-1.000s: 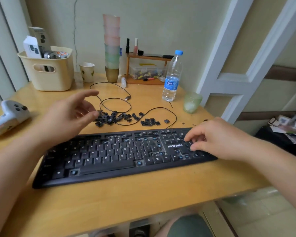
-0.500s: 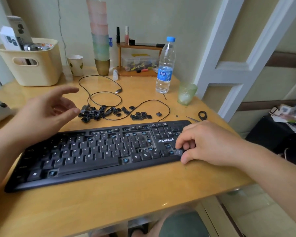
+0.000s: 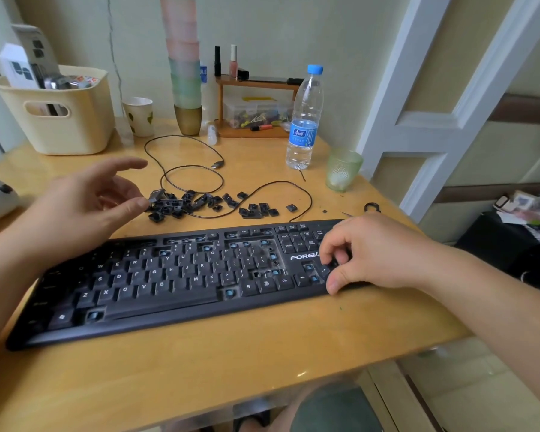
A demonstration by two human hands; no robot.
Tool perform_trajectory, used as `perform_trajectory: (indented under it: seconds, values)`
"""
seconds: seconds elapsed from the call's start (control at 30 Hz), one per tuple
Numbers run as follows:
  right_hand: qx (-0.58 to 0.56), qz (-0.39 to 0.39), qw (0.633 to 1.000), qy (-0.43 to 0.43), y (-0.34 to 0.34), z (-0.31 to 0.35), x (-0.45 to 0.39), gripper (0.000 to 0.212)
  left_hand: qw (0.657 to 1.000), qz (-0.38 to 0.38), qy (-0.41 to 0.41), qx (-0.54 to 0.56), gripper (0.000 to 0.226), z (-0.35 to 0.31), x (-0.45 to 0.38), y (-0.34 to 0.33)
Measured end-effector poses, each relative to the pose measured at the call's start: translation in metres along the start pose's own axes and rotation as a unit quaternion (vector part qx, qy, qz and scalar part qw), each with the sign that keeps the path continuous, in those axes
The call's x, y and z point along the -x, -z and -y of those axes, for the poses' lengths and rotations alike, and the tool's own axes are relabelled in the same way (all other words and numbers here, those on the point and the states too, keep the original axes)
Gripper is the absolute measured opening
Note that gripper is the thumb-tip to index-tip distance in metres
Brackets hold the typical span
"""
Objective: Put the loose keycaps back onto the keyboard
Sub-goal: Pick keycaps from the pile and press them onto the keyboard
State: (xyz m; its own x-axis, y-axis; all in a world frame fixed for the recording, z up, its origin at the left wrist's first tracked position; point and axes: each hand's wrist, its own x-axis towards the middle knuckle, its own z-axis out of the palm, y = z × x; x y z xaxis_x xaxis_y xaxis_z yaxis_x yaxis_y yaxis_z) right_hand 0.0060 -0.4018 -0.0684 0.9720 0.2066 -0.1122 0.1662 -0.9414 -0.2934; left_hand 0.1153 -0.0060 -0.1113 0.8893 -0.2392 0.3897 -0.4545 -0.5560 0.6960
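— Wooden surface [image 3: 200, 363], cluttered at the back; where are the loose keycaps [image 3: 200, 204]?

— Heaped behind the keyboard [image 3: 169, 285]. Left hand [image 3: 85, 207] spread open, thumb touching one cap, gripping nothing.

— And the right hand [image 3: 374, 254]?

— Fingers curled, pressing near the arrow keys; whether they pinch a cap, I cannot tell.

— Handling?

— Probably light, rigid, slippery plastic; pinch the side walls.

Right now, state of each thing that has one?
keyboard: flat on desk, several keycaps missing
loose keycaps: piled behind keyboard, not fitted
left hand: open, thumb at pile's edge
right hand: fingers curled, pressing by arrow keys
water bottle: upright, capped
green glass: upright
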Motion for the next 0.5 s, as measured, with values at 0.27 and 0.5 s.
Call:
perform_trajectory:
  seconds: [0.27,0.5]
  values:
    - [0.075,0.038,0.996,0.006,0.005,0.006,-0.004,0.044,1.000,0.000,-0.008,-0.002,0.058,0.001,0.000,0.003]
    - [0.052,0.025,0.998,0.032,0.027,0.004,-0.003,0.010,1.000,0.004,-0.021,-0.007,0.058,0.001,-0.001,0.003]
